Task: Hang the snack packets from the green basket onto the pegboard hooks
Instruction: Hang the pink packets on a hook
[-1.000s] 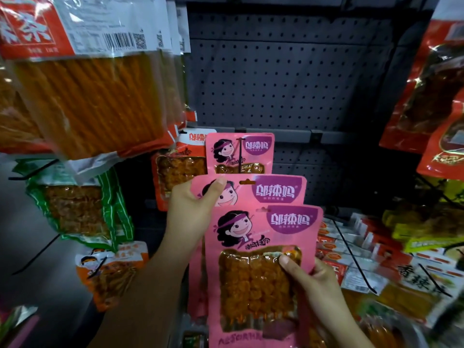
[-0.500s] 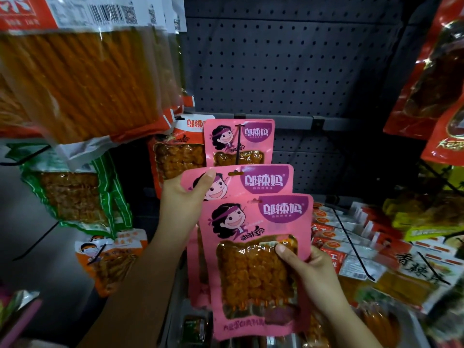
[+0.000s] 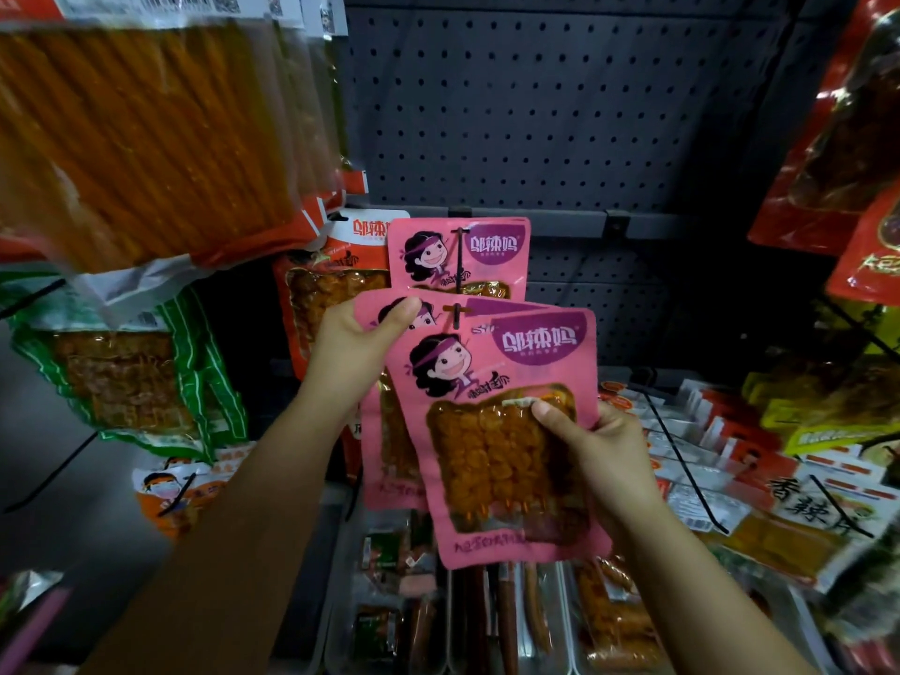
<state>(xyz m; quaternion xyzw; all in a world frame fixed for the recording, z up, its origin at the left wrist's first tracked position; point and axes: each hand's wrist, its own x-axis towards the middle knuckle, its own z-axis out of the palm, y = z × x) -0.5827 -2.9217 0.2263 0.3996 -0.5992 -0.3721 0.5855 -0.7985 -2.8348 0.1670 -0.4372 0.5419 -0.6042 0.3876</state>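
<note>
Left hand (image 3: 353,350) pinches the top corner of the middle pink packet (image 3: 389,431), thumb on its face; the hang slot sits at the tip of the black hook (image 3: 457,309), whether threaded or not I cannot tell. Right hand (image 3: 601,455) grips the front pink packet (image 3: 496,431), thumb on its clear window, just in front of and below that hook. One hung pink packet (image 3: 458,258) sits farther back on it, against the grey pegboard (image 3: 560,114).

Risks, judged: slot misses the hook tip and the packet slips; the front packet hides the tip, so alignment is partly blind; glossy film is slick.

Materials: flat, thin, flexible plastic pouches, rounded corners, transparent window over bumpy orange skewers. Hook is thin rigid wire. Green basket not in view.
</note>
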